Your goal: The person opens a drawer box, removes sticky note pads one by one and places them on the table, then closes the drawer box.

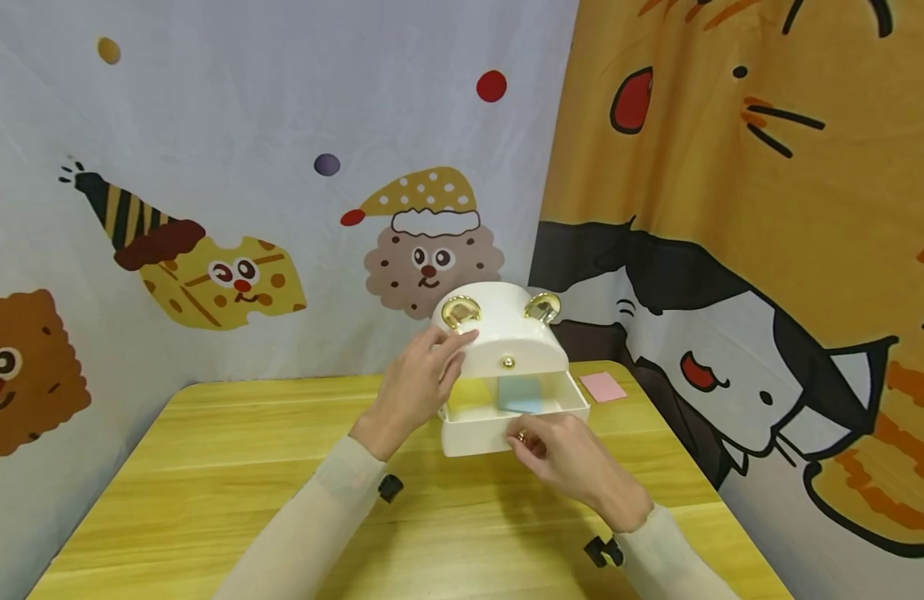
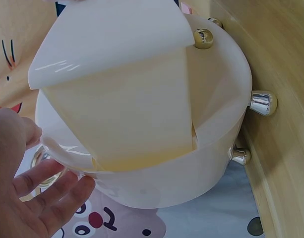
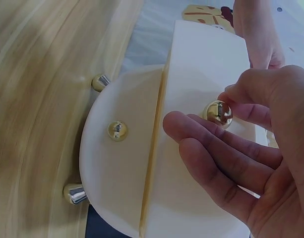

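A white rounded storage box [image 1: 499,321] with gold ear-shaped trims stands on the table, its middle drawer [image 1: 476,437] pulled out. Inside the drawer lie a blue paper square [image 1: 519,393] and a yellow one [image 1: 469,395]. My right hand [image 1: 574,462] pinches the drawer's gold knob [image 3: 218,114] between thumb and fingers. At the box's left side, my left hand [image 1: 417,379] rests with its fingers extended on the shell, beside the left gold ear [image 1: 462,312]. Another gold knob [image 1: 508,362] sits above the drawer, and a lower knob [image 3: 117,130] shows below it.
A pink paper square [image 1: 602,386] lies on the wooden table [image 1: 252,467], right of the box. Short gold feet [image 2: 263,102] hold the box up. Behind the table hangs a white cloth [image 1: 229,108] with cartoon prints; an orange one [image 1: 701,158] hangs at the right.
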`<state>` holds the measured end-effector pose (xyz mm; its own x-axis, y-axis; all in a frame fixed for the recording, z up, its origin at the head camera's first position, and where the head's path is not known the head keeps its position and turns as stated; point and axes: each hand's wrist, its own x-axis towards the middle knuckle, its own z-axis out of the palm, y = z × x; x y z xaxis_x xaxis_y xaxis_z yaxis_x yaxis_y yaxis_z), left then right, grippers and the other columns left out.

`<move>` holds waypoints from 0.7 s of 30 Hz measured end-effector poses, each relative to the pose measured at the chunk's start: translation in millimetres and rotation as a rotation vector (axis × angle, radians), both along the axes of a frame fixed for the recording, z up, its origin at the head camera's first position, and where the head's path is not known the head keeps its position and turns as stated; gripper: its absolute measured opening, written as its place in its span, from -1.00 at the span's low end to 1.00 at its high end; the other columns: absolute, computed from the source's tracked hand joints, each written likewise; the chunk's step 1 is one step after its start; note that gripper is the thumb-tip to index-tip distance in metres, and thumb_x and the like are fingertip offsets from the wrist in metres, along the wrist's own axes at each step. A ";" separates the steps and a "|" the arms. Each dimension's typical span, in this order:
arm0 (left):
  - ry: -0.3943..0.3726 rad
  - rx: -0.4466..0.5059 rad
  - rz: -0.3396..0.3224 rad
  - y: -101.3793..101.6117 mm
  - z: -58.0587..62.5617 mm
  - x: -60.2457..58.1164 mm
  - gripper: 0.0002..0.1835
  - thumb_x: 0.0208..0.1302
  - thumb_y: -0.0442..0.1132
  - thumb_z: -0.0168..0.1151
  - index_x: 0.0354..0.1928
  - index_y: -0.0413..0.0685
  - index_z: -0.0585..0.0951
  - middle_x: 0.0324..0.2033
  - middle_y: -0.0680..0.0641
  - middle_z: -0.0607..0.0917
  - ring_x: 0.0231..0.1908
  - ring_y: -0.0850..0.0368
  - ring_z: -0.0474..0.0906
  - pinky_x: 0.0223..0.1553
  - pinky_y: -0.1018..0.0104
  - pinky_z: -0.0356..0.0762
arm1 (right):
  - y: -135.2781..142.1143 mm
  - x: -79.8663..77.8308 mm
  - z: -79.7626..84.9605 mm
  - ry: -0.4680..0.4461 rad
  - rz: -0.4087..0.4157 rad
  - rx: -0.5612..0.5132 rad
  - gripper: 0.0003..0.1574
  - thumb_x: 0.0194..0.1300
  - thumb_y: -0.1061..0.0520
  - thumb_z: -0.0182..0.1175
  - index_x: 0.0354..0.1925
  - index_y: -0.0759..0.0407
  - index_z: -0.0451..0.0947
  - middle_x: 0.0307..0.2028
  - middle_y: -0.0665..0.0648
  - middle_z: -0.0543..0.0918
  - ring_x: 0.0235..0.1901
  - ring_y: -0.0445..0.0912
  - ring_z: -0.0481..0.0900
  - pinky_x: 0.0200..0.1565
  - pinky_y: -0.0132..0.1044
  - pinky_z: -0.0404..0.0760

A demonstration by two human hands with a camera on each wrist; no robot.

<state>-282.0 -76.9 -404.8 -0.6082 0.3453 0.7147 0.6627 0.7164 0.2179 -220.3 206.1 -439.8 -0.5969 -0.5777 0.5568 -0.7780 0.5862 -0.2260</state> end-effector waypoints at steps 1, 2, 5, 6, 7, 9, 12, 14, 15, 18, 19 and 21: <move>0.005 0.001 -0.003 0.3 -0.2 0.2 -0.56 0.78 -0.23 0.31 0.56 0.14 0.73 0.04 -0.09 0.77 -0.15 0.02 0.69 -0.34 0.25 0.71 | 0.4 0.7 -0.4 0.005 0.001 0.001 -0.83 0.45 0.25 0.58 -0.13 0.00 0.82 -0.41 -0.17 0.81 -0.42 -0.48 0.63 -0.34 -0.50 0.73; 0.007 0.002 -0.005 0.5 -0.4 0.3 -0.56 0.78 -0.23 0.31 0.56 0.14 0.73 0.04 -0.10 0.77 -0.15 0.02 0.69 -0.34 0.25 0.71 | 0.7 1.3 -0.6 0.003 0.002 0.001 -0.83 0.45 0.26 0.59 -0.13 0.00 0.81 -0.41 -0.17 0.82 -0.42 -0.48 0.63 -0.34 -0.51 0.73; 0.013 0.009 -0.013 0.8 -0.9 0.1 -0.56 0.77 -0.23 0.33 0.55 0.13 0.73 0.03 -0.10 0.77 -0.16 0.02 0.68 -0.35 0.27 0.70 | 1.3 3.2 -0.4 -0.007 0.005 0.001 -0.80 0.43 0.27 0.60 -0.13 0.00 0.80 -0.39 -0.16 0.83 -0.41 -0.47 0.66 -0.33 -0.50 0.74; 0.014 0.011 -0.014 0.8 -1.1 -0.3 -0.56 0.77 -0.23 0.33 0.55 0.13 0.73 0.03 -0.11 0.77 -0.17 0.02 0.68 -0.35 0.27 0.69 | 1.4 3.7 -0.2 -0.010 0.005 0.001 -0.79 0.42 0.28 0.60 -0.13 0.01 0.80 -0.38 -0.15 0.83 -0.40 -0.47 0.66 -0.33 -0.50 0.75; 0.014 0.013 -0.015 0.8 -1.1 -0.4 -0.56 0.77 -0.23 0.33 0.55 0.13 0.73 0.03 -0.11 0.77 -0.17 0.03 0.68 -0.35 0.27 0.69 | 1.4 4.3 0.0 -0.012 0.007 0.001 -0.78 0.41 0.29 0.60 -0.13 0.01 0.80 -0.37 -0.15 0.84 -0.40 -0.47 0.67 -0.33 -0.49 0.76; 0.012 0.015 -0.014 0.4 -1.0 -0.9 -0.56 0.77 -0.23 0.33 0.56 0.13 0.73 0.03 -0.11 0.77 -0.17 0.03 0.68 -0.36 0.28 0.69 | 1.4 5.5 0.5 -0.013 0.004 0.004 -0.76 0.40 0.29 0.61 -0.13 0.00 0.79 -0.37 -0.15 0.83 -0.40 -0.47 0.66 -0.33 -0.50 0.75; 0.006 0.018 -0.013 -0.3 -0.4 -1.3 -0.56 0.77 -0.24 0.32 0.56 0.13 0.73 0.02 -0.10 0.77 -0.18 0.03 0.67 -0.36 0.28 0.68 | 1.2 7.1 1.1 -0.008 0.007 0.009 -0.75 0.38 0.30 0.62 -0.14 0.00 0.79 -0.38 -0.15 0.83 -0.41 -0.48 0.66 -0.33 -0.53 0.74; 0.003 0.020 -0.013 -0.6 0.0 -1.4 -0.55 0.77 -0.24 0.32 0.56 0.14 0.73 0.02 -0.10 0.77 -0.18 0.03 0.68 -0.36 0.29 0.68 | 1.3 8.4 1.6 -0.004 0.007 0.012 -0.74 0.37 0.31 0.62 -0.14 0.01 0.79 -0.38 -0.16 0.83 -0.41 -0.47 0.66 -0.33 -0.54 0.72; 0.002 0.021 -0.012 -0.7 0.1 -1.5 -0.55 0.77 -0.24 0.32 0.56 0.14 0.73 0.03 -0.10 0.77 -0.17 0.03 0.68 -0.36 0.29 0.68 | 1.5 9.0 2.0 -0.005 0.009 0.013 -0.74 0.37 0.31 0.62 -0.14 0.01 0.79 -0.38 -0.15 0.83 -0.40 -0.47 0.66 -0.33 -0.55 0.72; -0.003 0.021 -0.012 -0.7 0.3 -1.8 -0.55 0.77 -0.24 0.32 0.57 0.15 0.73 0.03 -0.11 0.78 -0.17 0.03 0.68 -0.35 0.28 0.69 | 2.2 11.7 2.6 -0.020 0.010 0.013 -0.73 0.36 0.33 0.61 -0.14 0.00 0.79 -0.38 -0.15 0.84 -0.40 -0.48 0.65 -0.32 -0.57 0.71; -0.006 0.021 -0.012 -0.6 0.3 -1.9 -0.55 0.77 -0.24 0.32 0.57 0.15 0.72 0.04 -0.11 0.77 -0.17 0.03 0.68 -0.35 0.28 0.69 | 2.5 12.7 2.8 -0.022 0.009 0.015 -0.73 0.35 0.33 0.62 -0.14 0.00 0.79 -0.38 -0.16 0.83 -0.40 -0.49 0.65 -0.32 -0.57 0.71; -0.011 0.019 -0.011 -0.4 -0.2 -2.3 -0.55 0.77 -0.23 0.32 0.57 0.15 0.72 0.04 -0.11 0.78 -0.16 0.02 0.69 -0.34 0.28 0.69 | 3.3 14.9 2.7 -0.027 0.008 0.019 -0.72 0.34 0.33 0.62 -0.15 0.00 0.79 -0.38 -0.16 0.83 -0.40 -0.50 0.64 -0.32 -0.59 0.70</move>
